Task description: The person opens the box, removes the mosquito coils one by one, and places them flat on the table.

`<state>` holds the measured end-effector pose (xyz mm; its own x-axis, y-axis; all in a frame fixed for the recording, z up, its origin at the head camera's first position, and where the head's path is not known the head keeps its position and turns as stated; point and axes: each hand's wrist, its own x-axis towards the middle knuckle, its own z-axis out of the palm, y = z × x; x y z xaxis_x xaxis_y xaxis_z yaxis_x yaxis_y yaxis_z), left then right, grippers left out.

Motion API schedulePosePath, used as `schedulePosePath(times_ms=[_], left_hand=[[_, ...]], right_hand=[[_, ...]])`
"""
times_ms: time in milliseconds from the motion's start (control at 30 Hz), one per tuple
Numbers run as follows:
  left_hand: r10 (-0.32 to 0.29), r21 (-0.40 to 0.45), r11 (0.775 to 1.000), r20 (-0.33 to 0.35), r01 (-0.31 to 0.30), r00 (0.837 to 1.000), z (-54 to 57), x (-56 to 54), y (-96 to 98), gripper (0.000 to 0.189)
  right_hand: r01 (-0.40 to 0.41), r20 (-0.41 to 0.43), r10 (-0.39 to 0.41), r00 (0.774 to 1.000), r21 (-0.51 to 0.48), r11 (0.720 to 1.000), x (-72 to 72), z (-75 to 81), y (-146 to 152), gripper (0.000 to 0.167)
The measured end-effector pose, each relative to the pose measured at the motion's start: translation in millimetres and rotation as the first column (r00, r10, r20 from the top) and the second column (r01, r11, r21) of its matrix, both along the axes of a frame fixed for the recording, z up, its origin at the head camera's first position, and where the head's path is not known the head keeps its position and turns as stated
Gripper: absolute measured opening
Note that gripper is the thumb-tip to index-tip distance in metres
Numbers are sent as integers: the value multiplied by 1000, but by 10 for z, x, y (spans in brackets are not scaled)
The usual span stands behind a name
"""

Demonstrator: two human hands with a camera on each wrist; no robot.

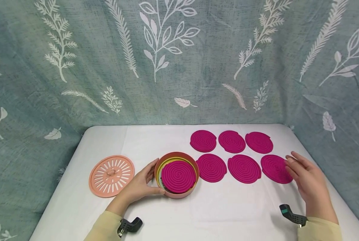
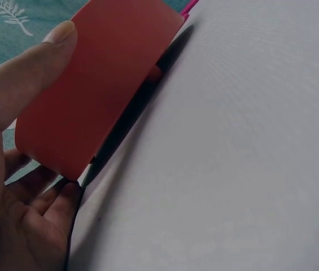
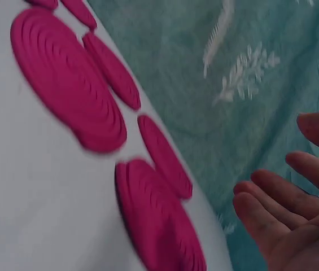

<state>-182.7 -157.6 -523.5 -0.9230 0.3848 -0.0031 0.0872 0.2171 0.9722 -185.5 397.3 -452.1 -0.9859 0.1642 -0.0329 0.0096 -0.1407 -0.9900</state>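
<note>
A round coral container (image 1: 169, 156) with a yellow inner rim stands near the table's middle, a magenta mosquito coil (image 1: 178, 176) lying inside. My left hand (image 1: 141, 183) grips its left side, the thumb against the outer wall (image 2: 97, 84) and the fingers curled around the far side. Beneath that wall a dark gap shows in the left wrist view. At the right, my right hand (image 1: 310, 182) hovers over the nearest-right coil (image 1: 274, 167), its fingers loosely spread and holding nothing. In the right wrist view that coil (image 3: 156, 217) lies flat beside the fingers.
Several more magenta coils, such as this one (image 1: 244, 168), lie in two rows right of the container. A slotted coral lid (image 1: 102, 185) with a small ring handle lies at left. White cloth covers the table (image 1: 221, 214); a green patterned curtain (image 1: 209, 97) hangs behind.
</note>
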Motion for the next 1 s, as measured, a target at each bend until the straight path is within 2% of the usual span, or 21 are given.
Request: schedulePosePath(times_ms=[167, 300, 467, 567, 767, 1000], left_hand=[[6, -4, 1000, -4, -6, 1000, -6, -10, -1, 122], [9, -6, 1000, -10, -9, 1000, -18, -11, 2, 122], [3, -1, 1000, -14, -3, 1000, -17, -5, 5, 122], [4, 0, 1000, -16, -4, 1000, -14, -1, 4, 121], [6, 2, 1000, -22, -6, 1000, -34, -9, -2, 120], [11, -12, 1000, -21, -11, 1000, -48, -10, 0, 120]], right_hand=[[-144, -56, 148, 987, 71, 987, -147, 165, -319, 70], [-233, -55, 244, 968, 147, 961, -268, 204, -556, 67], [-313, 2, 329, 944, 315, 896, -380, 227, -840, 68], [-359, 32, 376, 926, 374, 855, -439, 232, -1014, 67], [-462, 45, 480, 876, 361, 810, -551, 241, -1367, 62], [-523, 60, 537, 841, 341, 781, -633, 281, -1718, 61]])
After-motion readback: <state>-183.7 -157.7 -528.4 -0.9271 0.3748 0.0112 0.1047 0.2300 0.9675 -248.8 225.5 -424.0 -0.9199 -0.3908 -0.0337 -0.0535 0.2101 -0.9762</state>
